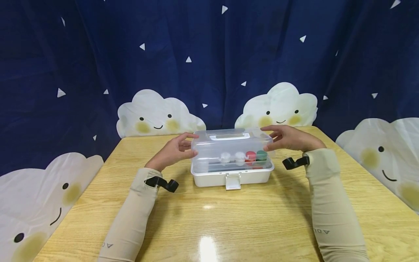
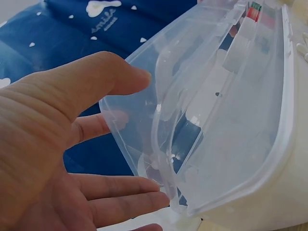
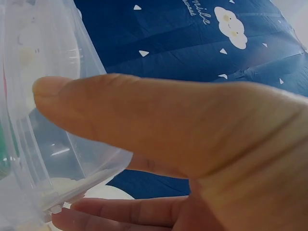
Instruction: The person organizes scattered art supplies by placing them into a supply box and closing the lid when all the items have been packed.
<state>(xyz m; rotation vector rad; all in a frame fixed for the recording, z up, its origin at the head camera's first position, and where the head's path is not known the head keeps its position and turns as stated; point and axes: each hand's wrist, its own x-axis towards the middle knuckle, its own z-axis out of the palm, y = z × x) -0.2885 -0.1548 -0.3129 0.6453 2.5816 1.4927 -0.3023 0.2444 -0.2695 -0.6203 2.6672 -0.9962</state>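
A white storage box (image 1: 209,180) with a clear plastic lid (image 1: 212,145) stands on the table; the lid is tilted up off the base. My left hand (image 1: 172,152) holds the lid's left end, thumb in front and fingers behind. At the right end my right hand (image 1: 289,138) holds it likewise, its thumb (image 3: 110,103) against the clear plastic. A white handle (image 1: 229,137) tops the lid, and the front latch (image 1: 233,182) hangs down. Through the plastic show white round things (image 1: 226,157), a red one (image 1: 250,157) and a green one (image 1: 261,155); their kind is unclear.
The wooden table (image 1: 183,225) reaches toward me and to both sides of the box. Behind it hangs a dark blue curtain (image 1: 209,72) with white triangles and smiling clouds. A black wrist mount (image 1: 163,183) sits on each sleeve.
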